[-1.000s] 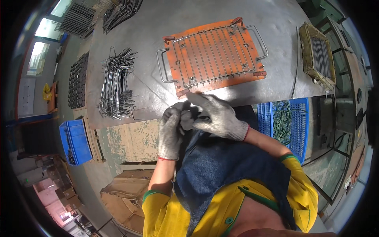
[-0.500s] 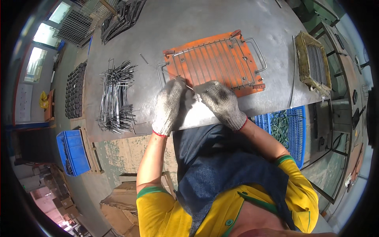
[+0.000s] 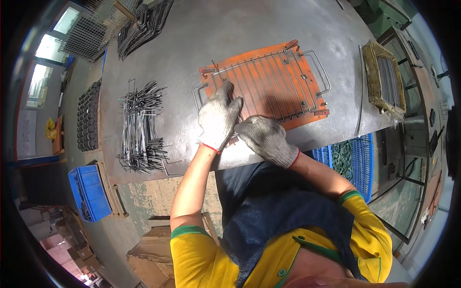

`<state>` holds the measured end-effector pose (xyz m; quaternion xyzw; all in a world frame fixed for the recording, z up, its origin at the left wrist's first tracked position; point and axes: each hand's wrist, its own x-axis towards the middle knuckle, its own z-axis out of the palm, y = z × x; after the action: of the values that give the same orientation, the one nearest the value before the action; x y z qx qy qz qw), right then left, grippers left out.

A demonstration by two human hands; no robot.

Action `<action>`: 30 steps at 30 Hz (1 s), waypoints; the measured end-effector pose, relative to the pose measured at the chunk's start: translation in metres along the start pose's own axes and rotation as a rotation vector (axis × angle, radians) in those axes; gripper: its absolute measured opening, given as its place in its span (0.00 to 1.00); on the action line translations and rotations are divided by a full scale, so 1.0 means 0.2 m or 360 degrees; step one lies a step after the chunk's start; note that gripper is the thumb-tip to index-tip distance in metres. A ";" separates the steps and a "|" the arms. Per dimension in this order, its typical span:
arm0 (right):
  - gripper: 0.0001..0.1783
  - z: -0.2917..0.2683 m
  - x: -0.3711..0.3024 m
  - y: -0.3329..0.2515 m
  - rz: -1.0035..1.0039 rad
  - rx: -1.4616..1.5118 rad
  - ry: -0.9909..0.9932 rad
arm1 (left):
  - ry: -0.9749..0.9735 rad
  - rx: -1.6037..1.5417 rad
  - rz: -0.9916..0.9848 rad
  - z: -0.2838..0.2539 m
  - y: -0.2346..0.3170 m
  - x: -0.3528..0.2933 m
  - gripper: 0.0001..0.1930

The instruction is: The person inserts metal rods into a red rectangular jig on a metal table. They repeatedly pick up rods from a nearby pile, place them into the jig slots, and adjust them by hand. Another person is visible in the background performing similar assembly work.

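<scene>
An orange fixture plate [image 3: 307,81] lies on the metal table, with a wire rack [image 3: 269,79] of parallel bars on it. Wire loop handles stick out at the rack's two sides. In a grey-white knit glove, my left hand [image 3: 218,117] is closed on a thin metal rod [image 3: 214,64] at the plate's left side; the rod's far end shows past the fingers. My right hand [image 3: 269,139], gloved too, has its fingers pressed together by the plate's near edge, at the rod's near end. The gloves hide most of the rod.
A pile of bent wire pieces [image 3: 141,127] lies on the left of the table [image 3: 187,43], and more bent wires [image 3: 144,26] at the far left. A wooden box of rods [image 3: 386,79] stands on the right. Below the near edge is a blue basket [image 3: 360,163].
My left hand has moved forward over the plate's left side, and the rod now lies more nearly in line with the rack's bars. My right hand has shifted slightly nearer to me.
</scene>
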<state>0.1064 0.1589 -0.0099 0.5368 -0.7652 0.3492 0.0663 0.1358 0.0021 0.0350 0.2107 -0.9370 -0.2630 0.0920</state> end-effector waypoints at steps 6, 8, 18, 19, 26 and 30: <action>0.10 0.00 0.05 -0.01 -0.0045 -0.0061 -0.0224 | 0.0252 0.0561 0.0732 0.01 -0.12 0.04 0.20; 0.11 0.02 0.06 -0.02 -0.0020 -0.0137 -0.0337 | 0.0237 0.0640 0.0776 0.01 -0.13 0.03 0.21; 0.15 -0.01 0.04 -0.04 -0.0033 0.0076 -0.0113 | 0.0187 0.0742 0.0745 0.01 -0.12 -0.01 0.20; 0.14 0.04 0.03 -0.01 -0.0027 0.0068 -0.0156 | 0.0199 0.0747 0.0758 0.01 -0.11 -0.01 0.19; 0.16 0.02 0.09 0.08 0.0120 0.0144 -0.0496 | 0.0352 0.0520 0.0810 0.03 -0.13 0.01 0.14; 0.15 -0.08 0.01 0.10 0.0042 0.0040 -0.0246 | 0.0380 0.0296 0.0800 0.01 -0.10 0.00 0.12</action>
<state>0.0846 0.1700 -0.0066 0.5528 -0.7705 0.3172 -0.0043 0.1424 -0.0112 0.0222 0.0091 -0.9624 -0.1184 0.2443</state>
